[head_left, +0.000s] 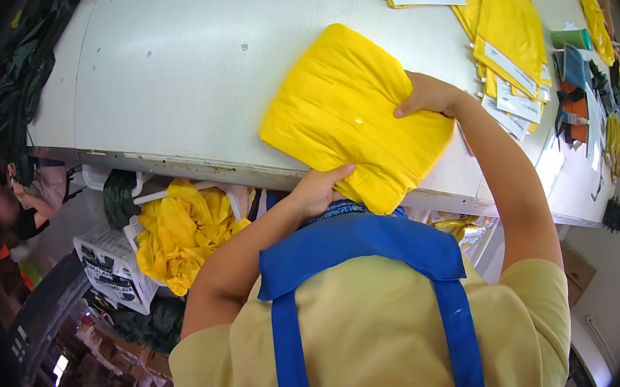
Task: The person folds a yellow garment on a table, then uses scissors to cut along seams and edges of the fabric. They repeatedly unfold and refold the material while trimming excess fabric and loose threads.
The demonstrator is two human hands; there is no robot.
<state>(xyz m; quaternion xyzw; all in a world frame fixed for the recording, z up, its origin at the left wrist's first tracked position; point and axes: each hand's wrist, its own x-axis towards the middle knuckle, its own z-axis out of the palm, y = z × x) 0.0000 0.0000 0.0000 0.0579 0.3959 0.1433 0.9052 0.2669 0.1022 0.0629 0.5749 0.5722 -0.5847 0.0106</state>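
A folded yellow garment (346, 100) lies at a slant over the front edge of the pale work table (163, 66), its far corner pointing away from me. My left hand (322, 189) grips its near left edge, thumb on top and fingers hidden underneath. On the right side my right hand (429, 97) clasps it too, the thumb pressed on the upper face and the other fingers out of sight below. A small pale spot shows near the middle of the cloth.
Stacked folded yellow garments with white cards (507, 33) lie at the table's far right. Dark green cloth (24, 94) hangs over its left end. Below the front edge, crumpled yellow cloth (187, 235) fills a white crate. Another person (34, 197) is at far left.
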